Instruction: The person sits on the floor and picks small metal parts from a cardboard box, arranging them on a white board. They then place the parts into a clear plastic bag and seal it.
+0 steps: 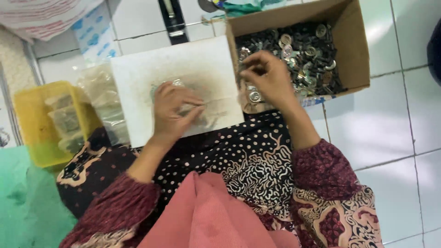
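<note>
Landmark = white board (138,73) on your lap. Your left hand (172,112) lies on the board's middle, fingers (186,102) pressed together, pinching a small clear plastic bag (171,85) flat against it. Your right hand (266,78) is just past the board's right edge, at the near rim of the cardboard box (356,46); its fingers are curled together w/ tips closed on something small, can't tell exactly which piece. The box is full of small metal parts (308,55), some round & shiny, most dark; a few shiny ones sit at the box's near corner, right by the board's lower right edge.

Left of the board: stack of filled clear bags (103,98), then a yellow tub (27,115) w/ more bags in it, further left. Above the board, a black strip (172,23) lies on the tiled floor (404,138).

My read, for doing this well: keep the bag mouth held open & facing the box, so the right hand's trip is short. Pick only a few parts per pinch; a big grab prob. spills on the board. Hold the board level, since it rests on cloth & parts could roll off toward your knees.
</note>
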